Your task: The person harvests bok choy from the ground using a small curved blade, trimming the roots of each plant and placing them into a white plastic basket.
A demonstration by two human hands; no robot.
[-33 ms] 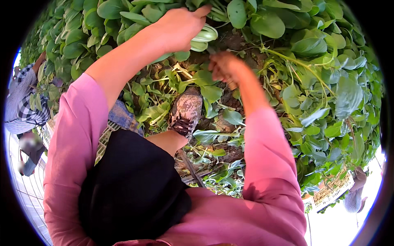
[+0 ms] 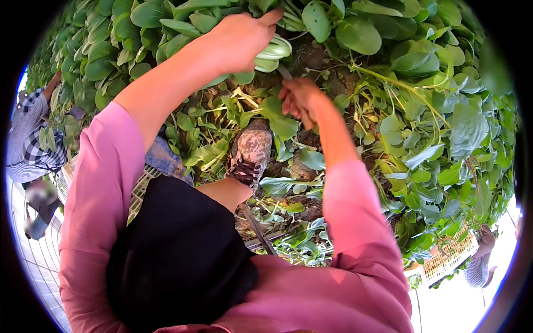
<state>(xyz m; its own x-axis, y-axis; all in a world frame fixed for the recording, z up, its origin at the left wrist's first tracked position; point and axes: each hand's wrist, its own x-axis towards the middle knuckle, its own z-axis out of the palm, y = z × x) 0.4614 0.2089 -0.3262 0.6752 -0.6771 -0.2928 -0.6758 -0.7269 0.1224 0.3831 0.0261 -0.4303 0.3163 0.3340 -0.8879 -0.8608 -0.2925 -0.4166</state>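
1. I see the left hand closed around a leafy green plant at the top of the view; its pale, smooth stalks stick out from under the palm, and the fingers hide the rest of the bunch.
2. I see the right hand clenched on a thin knife; only a short grey strip of blade shows above the knuckles, pointing at the plant's base. The handle is hidden inside the fist.
3. The plant sits in a dense bed of greens with broad, rounded, glossy leaves. Dark, lumpy soil shows just beside the blade.
4. A worn, mottled shoe rests among limp cut leaves below the hands.
5. Pink sleeves cover both forearms; black fabric fills the lower centre and blocks the ground there.
6. A person in a checked shirt is cut off at the left rim.
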